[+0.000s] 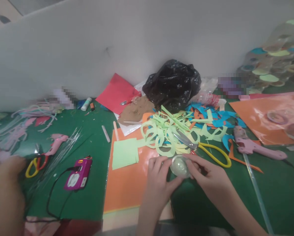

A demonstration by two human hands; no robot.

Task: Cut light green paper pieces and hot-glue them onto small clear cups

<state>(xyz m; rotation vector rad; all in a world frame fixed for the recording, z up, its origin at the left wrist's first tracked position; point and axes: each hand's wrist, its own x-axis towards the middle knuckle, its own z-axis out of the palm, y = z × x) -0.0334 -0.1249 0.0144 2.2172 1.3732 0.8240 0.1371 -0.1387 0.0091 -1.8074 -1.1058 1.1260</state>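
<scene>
A small clear, rounded plastic piece (180,166) is held between both hands above the right edge of an orange sheet (124,186). My left hand (159,173) grips its left side with fingers and thumb. On its other side, the fingers of my right hand (203,170) are closed on it. Just beyond the hands lie scissors with yellow handles (216,152) and a heap of light green paper scraps (165,131). Light green paper squares (125,153) rest on the orange sheet to the left.
A pink glue gun (260,147) and a clear stick (257,190) lie right. A black plastic bag (174,82) stands behind. Left are a purple box (78,174) with a cable, another glue gun (57,142) and another person's hand (8,168).
</scene>
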